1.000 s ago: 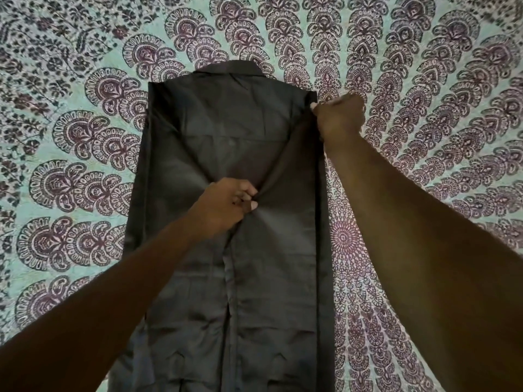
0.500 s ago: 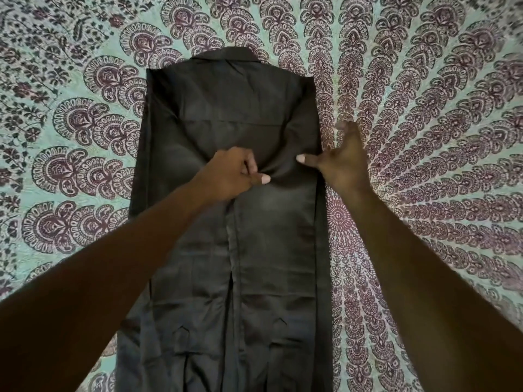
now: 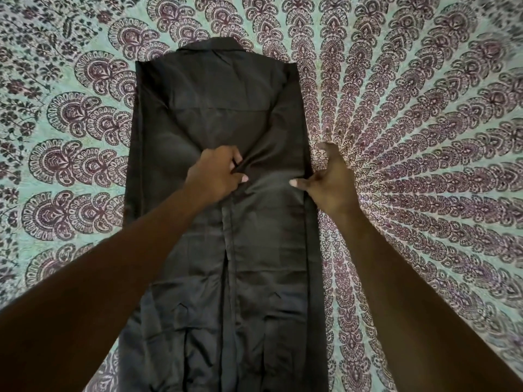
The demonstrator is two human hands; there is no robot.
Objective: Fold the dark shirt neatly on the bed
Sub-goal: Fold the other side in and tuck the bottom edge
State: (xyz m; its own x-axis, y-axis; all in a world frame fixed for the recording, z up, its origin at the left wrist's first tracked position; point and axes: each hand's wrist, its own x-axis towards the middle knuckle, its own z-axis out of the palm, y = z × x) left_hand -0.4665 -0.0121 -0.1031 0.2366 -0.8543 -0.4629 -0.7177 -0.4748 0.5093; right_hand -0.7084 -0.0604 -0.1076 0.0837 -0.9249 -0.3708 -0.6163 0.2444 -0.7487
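Teal-and-maroon mandala bedspread [image 3: 424, 137] beneath a dark glossy shirt [image 3: 215, 108] folded lengthwise: left hand [image 3: 215, 179] pinches a central fold; right hand [image 3: 331, 185], fingers extended, thumb touching its right edge.

Sheeny dark shirt [image 3: 215, 114], matt printed bedspread [image 3: 424, 137]

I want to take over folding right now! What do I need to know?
Left hand pinches a bunch of cloth at the shirt's middle.
Right hand is open at the shirt's right edge, thumb on the cloth, fingers on the bedspread.
Shirt lies flat, collar far from you.
Done: sides folded in, a long strip.
Left: smooth the wrinkles, then probably fold it crosswise.
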